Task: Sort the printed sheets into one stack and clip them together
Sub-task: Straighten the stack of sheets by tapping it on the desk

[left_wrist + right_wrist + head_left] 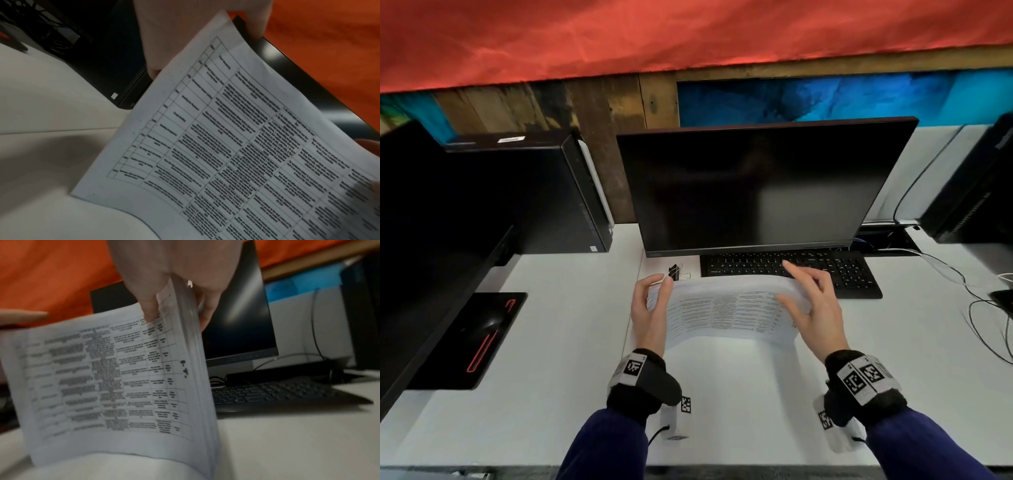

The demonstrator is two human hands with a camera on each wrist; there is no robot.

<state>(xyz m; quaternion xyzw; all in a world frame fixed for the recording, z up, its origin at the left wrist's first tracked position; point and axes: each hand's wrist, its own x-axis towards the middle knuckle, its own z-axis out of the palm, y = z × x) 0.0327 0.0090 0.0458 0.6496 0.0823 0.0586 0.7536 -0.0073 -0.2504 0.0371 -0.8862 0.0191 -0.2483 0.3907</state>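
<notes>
A stack of printed sheets (pixel 726 313) with tables of text stands on its long edge on the white desk (pixel 571 329), bowed toward me. My left hand (pixel 650 305) pinches its left end between thumb and fingers. My right hand (pixel 810 305) grips the right end, thumb on the printed face, fingers behind. The sheets (pixel 236 146) fill the left wrist view. In the right wrist view the sheets (pixel 123 378) show several page edges under the thumb. A black binder clip (pixel 674 271) lies on the desk just behind the left hand.
A dark monitor (pixel 760 185) and black keyboard (pixel 791 270) stand right behind the sheets. A computer tower (pixel 544 192) and another screen are at the left, with a mouse on a black pad (pixel 479 335). Cables (pixel 976 301) trail at the right.
</notes>
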